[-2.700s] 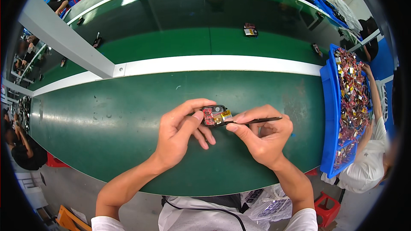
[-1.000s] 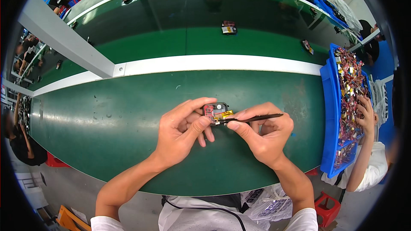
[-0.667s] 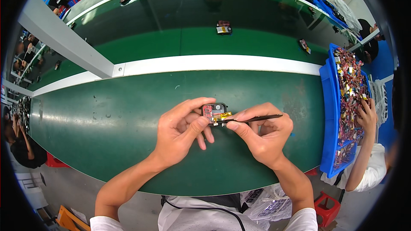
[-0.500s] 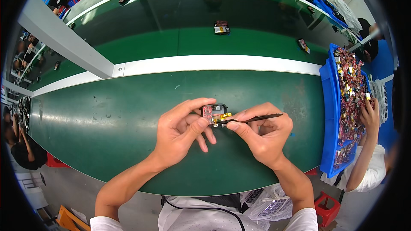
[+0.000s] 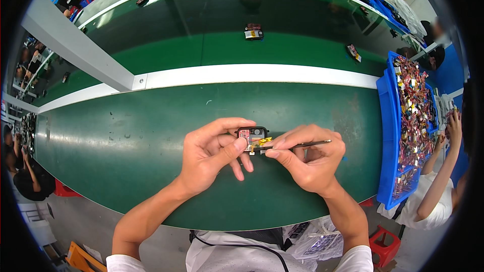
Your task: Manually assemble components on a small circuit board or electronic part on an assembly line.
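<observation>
Between the thumb and fingers of my left hand is a small black electronic device casing, its inside facing up. A red circuit board and a bit of yellow tape show within it. My right hand pinches dark, slim tweezers, held nearly level. Their tip reaches the lower part of the casing, beside the yellow tape; whether it grips a part there is too small to tell. Both hands are above the green worktable.
At the right stands a blue bin heaped with red wires and small parts, a co-worker's arms beyond it. Past the white rail, a green conveyor belt carries several devices. A white post slants in at the left.
Devices on the belt have shifted slightly left. My tweezers have tilted a little, while the casing stays in my left hand. The co-worker's hand has left the blue bin.
</observation>
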`<action>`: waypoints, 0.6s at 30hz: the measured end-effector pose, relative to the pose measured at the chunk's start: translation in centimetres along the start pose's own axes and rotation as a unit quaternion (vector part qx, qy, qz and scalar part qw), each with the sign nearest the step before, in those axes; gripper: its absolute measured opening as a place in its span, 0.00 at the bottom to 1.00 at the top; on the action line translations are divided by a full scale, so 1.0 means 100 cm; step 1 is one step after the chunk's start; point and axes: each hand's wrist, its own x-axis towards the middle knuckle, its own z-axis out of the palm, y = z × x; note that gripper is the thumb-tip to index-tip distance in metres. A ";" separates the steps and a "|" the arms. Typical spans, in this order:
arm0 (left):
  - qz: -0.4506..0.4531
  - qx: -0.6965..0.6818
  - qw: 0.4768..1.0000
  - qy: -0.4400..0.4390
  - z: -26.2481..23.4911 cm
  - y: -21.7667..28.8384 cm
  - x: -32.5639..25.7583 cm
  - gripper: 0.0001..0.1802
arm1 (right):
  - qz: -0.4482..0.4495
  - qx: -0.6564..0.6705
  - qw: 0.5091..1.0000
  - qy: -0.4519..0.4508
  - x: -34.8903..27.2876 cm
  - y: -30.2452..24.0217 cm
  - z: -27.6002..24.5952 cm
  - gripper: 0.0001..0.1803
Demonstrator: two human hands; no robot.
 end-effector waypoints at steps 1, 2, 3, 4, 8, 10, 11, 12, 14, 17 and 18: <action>-0.003 0.005 1.000 0.003 0.000 0.000 0.000 0.18 | 0.000 0.000 1.000 0.000 0.000 0.000 0.000 0.07; -0.006 0.010 1.000 0.005 0.000 0.000 0.000 0.18 | -0.022 -0.013 1.000 -0.006 0.000 0.000 0.001 0.07; -0.006 0.010 1.000 0.005 0.000 0.000 0.000 0.18 | -0.044 -0.026 0.999 -0.012 0.000 0.001 0.002 0.07; -0.005 0.015 1.000 0.008 -0.001 0.000 0.000 0.18 | -0.044 -0.026 0.999 -0.012 -0.001 0.000 0.003 0.07; 0.000 0.026 1.000 0.016 0.000 -0.001 0.001 0.18 | 0.025 0.002 0.999 0.022 -0.003 0.002 0.004 0.07; 0.001 0.029 0.999 0.019 0.001 -0.002 0.000 0.18 | 0.047 0.026 0.998 0.022 -0.003 0.003 0.003 0.07; 0.002 0.033 0.999 0.023 0.001 -0.002 0.000 0.18 | 0.065 0.027 0.997 0.016 -0.003 0.001 0.002 0.07; 0.003 0.034 0.999 0.024 0.001 -0.002 -0.001 0.18 | 0.082 0.029 0.996 0.011 -0.002 -0.001 0.002 0.08; 0.004 0.038 0.999 0.024 0.001 -0.003 0.000 0.18 | 0.076 0.021 0.997 0.008 -0.001 -0.001 0.002 0.08; 0.005 0.038 0.999 0.024 0.001 -0.002 0.000 0.17 | 0.066 0.007 0.998 0.006 0.000 -0.002 0.002 0.08; 0.005 0.038 0.999 0.025 0.001 -0.001 0.000 0.17 | 0.063 0.001 0.998 0.007 0.000 -0.003 0.002 0.08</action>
